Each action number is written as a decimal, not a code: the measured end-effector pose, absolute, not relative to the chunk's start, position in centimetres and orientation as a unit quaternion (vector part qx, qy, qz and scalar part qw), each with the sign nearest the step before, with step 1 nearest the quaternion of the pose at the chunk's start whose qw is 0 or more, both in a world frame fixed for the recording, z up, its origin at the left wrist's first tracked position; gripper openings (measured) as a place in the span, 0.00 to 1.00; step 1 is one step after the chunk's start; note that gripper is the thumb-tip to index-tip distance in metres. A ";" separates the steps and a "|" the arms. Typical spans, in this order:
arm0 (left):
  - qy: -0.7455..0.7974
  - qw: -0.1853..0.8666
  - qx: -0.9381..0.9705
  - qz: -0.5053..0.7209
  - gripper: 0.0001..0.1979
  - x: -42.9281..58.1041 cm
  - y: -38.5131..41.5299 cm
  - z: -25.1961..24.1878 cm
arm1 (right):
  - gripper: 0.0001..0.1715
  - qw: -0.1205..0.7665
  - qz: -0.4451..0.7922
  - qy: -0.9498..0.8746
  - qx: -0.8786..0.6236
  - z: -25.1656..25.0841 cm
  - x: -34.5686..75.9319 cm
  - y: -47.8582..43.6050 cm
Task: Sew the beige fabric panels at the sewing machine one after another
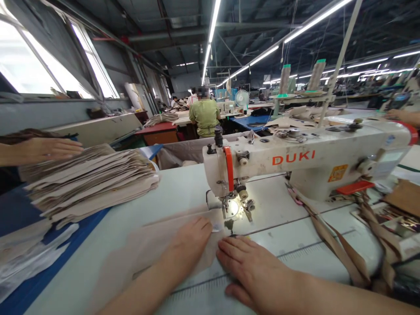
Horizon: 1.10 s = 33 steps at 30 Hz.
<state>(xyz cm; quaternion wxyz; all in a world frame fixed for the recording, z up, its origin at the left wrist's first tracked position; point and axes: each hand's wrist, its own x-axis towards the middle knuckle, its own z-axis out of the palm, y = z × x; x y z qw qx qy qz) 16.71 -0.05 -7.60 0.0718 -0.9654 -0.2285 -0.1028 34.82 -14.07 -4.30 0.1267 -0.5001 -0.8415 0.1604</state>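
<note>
A beige fabric piece [157, 236], partly blurred, lies on the pale sewing table in front of the needle. My left hand [193, 238] is on top of it, fingers bent and closed over the fabric near its right edge; the thumb is hidden. My right hand [246, 264] lies palm down with its fingers stretched out, at the fabric's right edge and just below the lit needle plate [232, 209]. The white sewing machine [295, 157], marked DUKI, stands right beyond both hands. Its presser foot [225, 205] is apart from my fingers.
A stack of beige fabric pieces [98, 183] sits at the left, with another person's hand [49, 149] above it. Brown straps [337, 245] hang across the table at the right, near a parts tray [377, 214]. A person in a green shirt [205, 116] sits ahead.
</note>
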 end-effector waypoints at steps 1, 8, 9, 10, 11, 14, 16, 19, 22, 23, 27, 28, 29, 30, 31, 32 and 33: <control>-0.227 0.069 -0.967 -0.096 0.14 16.7 0.0 -7.3 | 0.32 0.129 0.156 -0.843 -0.498 -4.2 35.0 -14.0; -0.161 0.047 -0.981 -0.094 0.14 17.6 -0.4 -6.0 | 0.31 0.143 0.158 -0.847 -0.487 -4.3 35.3 -13.8; -0.155 0.047 -0.982 -0.093 0.14 17.8 -0.4 -6.0 | 0.31 0.144 0.159 -0.847 -0.487 -4.3 35.4 -13.8; -0.153 0.049 -0.983 -0.093 0.15 17.9 -0.4 -6.1 | 0.31 0.144 0.162 -0.847 -0.486 -4.4 35.4 -13.8; -0.152 0.053 -0.983 -0.093 0.15 18.0 -0.4 -6.2 | 0.31 0.146 0.165 -0.846 -0.485 -4.5 35.5 -13.8; -0.142 0.065 -0.983 -0.098 0.14 18.1 -0.2 -6.6 | 0.31 0.154 0.173 -0.845 -0.482 -4.7 35.6 -13.7; -0.132 0.070 -0.983 -0.109 0.12 18.0 0.0 -7.0 | 0.31 0.161 0.174 -0.843 -0.482 -4.9 35.7 -13.7; -0.119 0.088 -0.979 -0.140 0.12 17.7 0.4 -7.5 | 0.31 0.165 0.175 -0.844 -0.480 -5.2 35.7 -13.6; -0.109 0.109 -0.974 -0.165 0.14 17.5 0.5 -7.9 | 0.31 0.164 0.174 -0.845 -0.478 -5.4 35.7 -13.6; -0.109 0.113 -0.973 -0.168 0.14 17.5 0.5 -8.0 | 0.31 0.164 0.175 -0.845 -0.478 -5.5 35.7 -13.6; -0.111 0.126 -0.969 -0.180 0.13 17.6 0.4 -8.1 | 0.31 0.166 0.169 -0.847 -0.476 -5.7 35.8 -13.4; -0.109 0.131 -0.968 -0.186 0.14 17.7 0.4 -8.2 | 0.31 0.166 0.167 -0.848 -0.475 -5.8 35.8 -13.4; -0.106 0.135 -0.966 -0.192 0.14 17.7 0.3 -8.2 | 0.31 0.166 0.166 -0.849 -0.474 -5.8 35.8 -13.4; -0.102 0.139 -0.965 -0.198 0.14 17.7 0.3 -8.1 | 0.31 0.166 0.165 -0.849 -0.473 -5.9 35.8 -13.3; -0.097 0.141 -0.964 -0.203 0.14 17.7 0.3 -8.1 | 0.31 0.164 0.165 -0.849 -0.474 -5.9 35.8 -13.3; -0.092 0.141 -0.963 -0.210 0.15 17.7 0.3 -8.1 | 0.31 0.163 0.166 -0.849 -0.474 -5.9 35.8 -13.3; -0.088 0.141 -0.962 -0.215 0.15 17.7 0.3 -8.1 | 0.31 0.162 0.167 -0.849 -0.474 -5.8 35.8 -13.3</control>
